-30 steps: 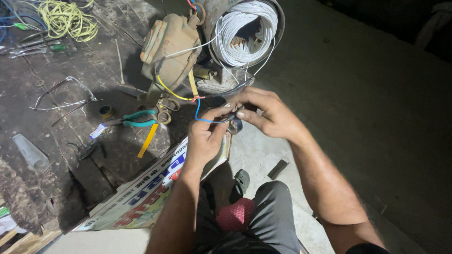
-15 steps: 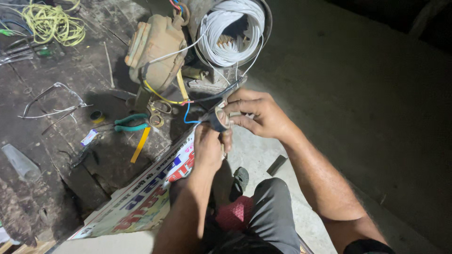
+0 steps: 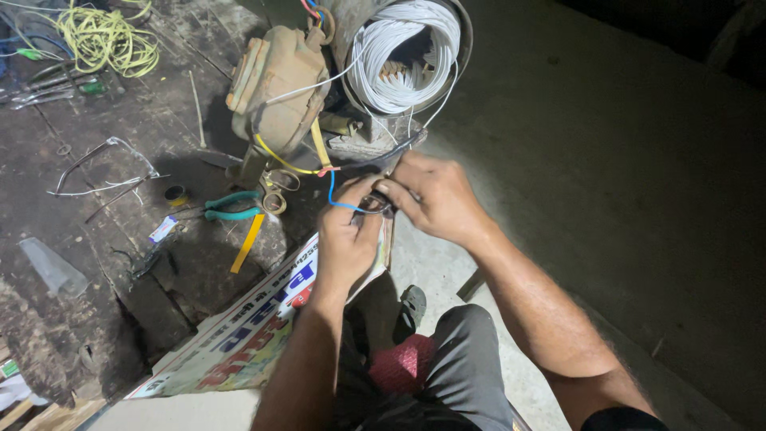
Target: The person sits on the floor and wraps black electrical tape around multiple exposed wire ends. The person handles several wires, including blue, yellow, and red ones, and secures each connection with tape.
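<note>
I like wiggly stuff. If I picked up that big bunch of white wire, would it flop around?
Probably a bit springy, not floppy: the white wire coil keeps neat round loops, so it seems fairly stiff. Loose strands trail down toward the person's right hand, so ends would likely dangle and snag. With that many turns, it is probably heavy for its size.

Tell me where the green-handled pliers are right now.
In the head view the green-handled pliers lie on the dark floor left of the left hand, beside the yellow strip and below the tan motor housing.
</note>
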